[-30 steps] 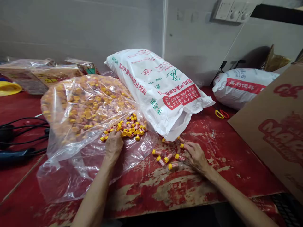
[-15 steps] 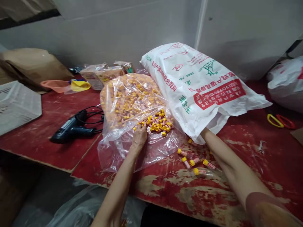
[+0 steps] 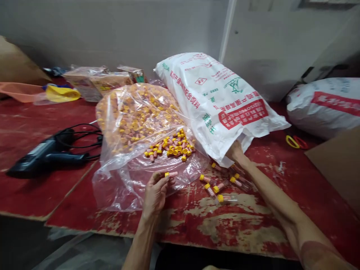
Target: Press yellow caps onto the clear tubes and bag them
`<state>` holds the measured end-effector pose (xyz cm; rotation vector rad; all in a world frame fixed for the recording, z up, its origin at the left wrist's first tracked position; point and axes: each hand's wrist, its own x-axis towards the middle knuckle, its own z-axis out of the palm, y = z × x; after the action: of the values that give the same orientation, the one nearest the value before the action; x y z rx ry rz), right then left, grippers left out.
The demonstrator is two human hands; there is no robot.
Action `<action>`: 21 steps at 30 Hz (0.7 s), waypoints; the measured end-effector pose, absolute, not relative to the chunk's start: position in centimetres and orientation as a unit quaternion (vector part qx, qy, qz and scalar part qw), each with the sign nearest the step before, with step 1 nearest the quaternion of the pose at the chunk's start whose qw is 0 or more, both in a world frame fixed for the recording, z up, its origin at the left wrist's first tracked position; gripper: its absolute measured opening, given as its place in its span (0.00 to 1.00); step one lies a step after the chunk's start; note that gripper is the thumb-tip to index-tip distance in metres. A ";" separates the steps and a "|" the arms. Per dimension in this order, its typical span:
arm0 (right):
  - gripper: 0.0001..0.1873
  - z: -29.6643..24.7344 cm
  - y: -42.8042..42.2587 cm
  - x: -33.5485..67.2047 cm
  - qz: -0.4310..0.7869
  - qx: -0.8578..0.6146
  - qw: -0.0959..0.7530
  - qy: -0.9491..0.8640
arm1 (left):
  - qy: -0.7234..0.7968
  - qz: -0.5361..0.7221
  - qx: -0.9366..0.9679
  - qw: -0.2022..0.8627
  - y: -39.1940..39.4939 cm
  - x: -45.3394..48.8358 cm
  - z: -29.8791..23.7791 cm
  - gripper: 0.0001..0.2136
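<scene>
My left hand (image 3: 155, 193) is closed on a small yellow-capped vial (image 3: 172, 174) with pink contents, held above the near edge of a clear plastic bag (image 3: 120, 191). Many similar capped vials (image 3: 176, 146) fill that bag and spill at its mouth. My right hand (image 3: 235, 150) reaches into the mouth of a white woven sack (image 3: 202, 93) printed in red and green; its fingers are hidden inside. Between the hands, several clear tubes (image 3: 227, 198) with yellow caps lie loose on the red table.
A heat gun (image 3: 47, 153) with a black cord lies left of the bag. Behind it are a yellow scoop (image 3: 62, 93) and wrapped boxes (image 3: 109, 82). Scissors (image 3: 296, 142), another white sack (image 3: 323, 108) and cardboard (image 3: 337, 168) are at right. The table (image 3: 112, 225) has worn paint.
My left hand has drawn back toward me from the pile of vials, with one vial in its fingers. The right hand has come partly out of the sack's mouth. The view has shifted right.
</scene>
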<state>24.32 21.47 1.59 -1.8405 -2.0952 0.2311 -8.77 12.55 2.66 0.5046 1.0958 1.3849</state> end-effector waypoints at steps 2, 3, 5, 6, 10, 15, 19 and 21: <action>0.12 2.4 17.9 26.5 0.057 -0.675 0.159 -0.719 | 0.454 0.589 0.198 0.638 11.3 -7.0 2.8 0.17; 0.11 2.8 15.8 27.2 0.059 -0.677 0.168 -0.714 | 0.442 0.583 0.190 0.654 10.7 -5.9 2.9 0.17; 0.11 3.6 11.7 27.8 0.099 -0.653 0.214 -0.719 | 0.418 0.567 0.183 0.686 9.8 -3.4 3.3 0.17; 0.12 3.9 9.8 27.7 0.132 -0.632 0.244 -0.723 | 0.407 0.557 0.187 0.700 9.4 -2.1 3.5 0.17; 0.12 4.7 4.9 25.8 0.215 -0.553 0.310 -0.743 | 0.379 0.525 0.231 0.726 7.4 2.3 4.3 0.17; 0.13 4.4 3.4 23.9 0.197 -0.495 0.318 -0.784 | 0.393 0.516 0.261 0.715 6.0 3.8 4.1 0.15; 0.23 3.8 3.1 23.5 0.231 -0.530 0.338 -0.743 | 0.405 0.522 0.283 0.695 6.0 3.1 3.7 0.15; 0.28 3.7 2.8 23.1 0.299 -0.558 0.398 -0.664 | 0.405 0.519 0.276 0.700 5.9 3.0 3.6 0.15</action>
<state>23.07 2.82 3.66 -1.4119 -1.6805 0.7574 2.96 5.93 3.63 0.6142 0.9019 1.1568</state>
